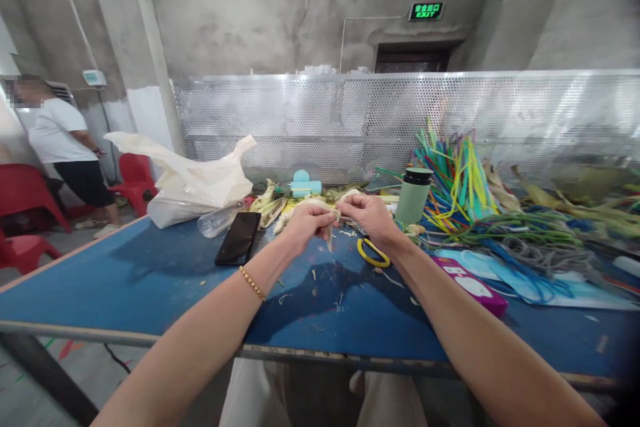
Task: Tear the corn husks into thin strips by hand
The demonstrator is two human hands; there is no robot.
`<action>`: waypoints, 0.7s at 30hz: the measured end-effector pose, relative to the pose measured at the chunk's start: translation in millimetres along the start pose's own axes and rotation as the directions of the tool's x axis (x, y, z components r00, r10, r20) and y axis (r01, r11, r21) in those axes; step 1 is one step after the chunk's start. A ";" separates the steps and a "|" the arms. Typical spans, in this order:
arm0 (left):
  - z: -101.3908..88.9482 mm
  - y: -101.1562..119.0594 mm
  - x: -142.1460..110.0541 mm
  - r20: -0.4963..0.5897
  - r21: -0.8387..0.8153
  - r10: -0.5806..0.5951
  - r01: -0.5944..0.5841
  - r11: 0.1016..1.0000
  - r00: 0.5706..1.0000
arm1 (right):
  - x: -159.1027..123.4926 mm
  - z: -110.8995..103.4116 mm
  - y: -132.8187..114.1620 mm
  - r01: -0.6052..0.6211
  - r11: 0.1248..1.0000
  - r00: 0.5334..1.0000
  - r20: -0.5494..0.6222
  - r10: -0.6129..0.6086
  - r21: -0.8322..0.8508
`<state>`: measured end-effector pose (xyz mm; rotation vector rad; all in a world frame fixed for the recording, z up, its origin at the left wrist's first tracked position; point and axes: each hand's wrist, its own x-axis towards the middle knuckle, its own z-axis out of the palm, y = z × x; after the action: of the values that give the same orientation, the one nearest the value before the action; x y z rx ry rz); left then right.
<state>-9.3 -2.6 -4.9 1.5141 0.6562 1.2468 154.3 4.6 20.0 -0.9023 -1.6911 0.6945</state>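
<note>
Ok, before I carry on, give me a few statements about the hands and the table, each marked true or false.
1. The left hand and right hand pinch a pale husk-like strip between them. True.
2. The gold beaded bracelet is on the right wrist. False: the gold beaded bracelet is on the left wrist.
3. The black smartphone lies on the blue table, left of the left hand. True.
4. The green black-lidded flask lies on its side. False: the green black-lidded flask stands upright.
5. The exit sign on the wall is lit green. True.
</note>
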 end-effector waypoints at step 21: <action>0.4 5.1 -4.9 0.076 0.147 -0.126 0.114 0.983 0.989 | 5.9 -20.1 -7.4 0.211 0.809 0.928 -0.148 -0.342 -0.549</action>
<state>-11.5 -8.6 -2.0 1.6109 0.7821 1.0565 170.9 5.8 34.7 -1.0302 -1.7689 -0.0978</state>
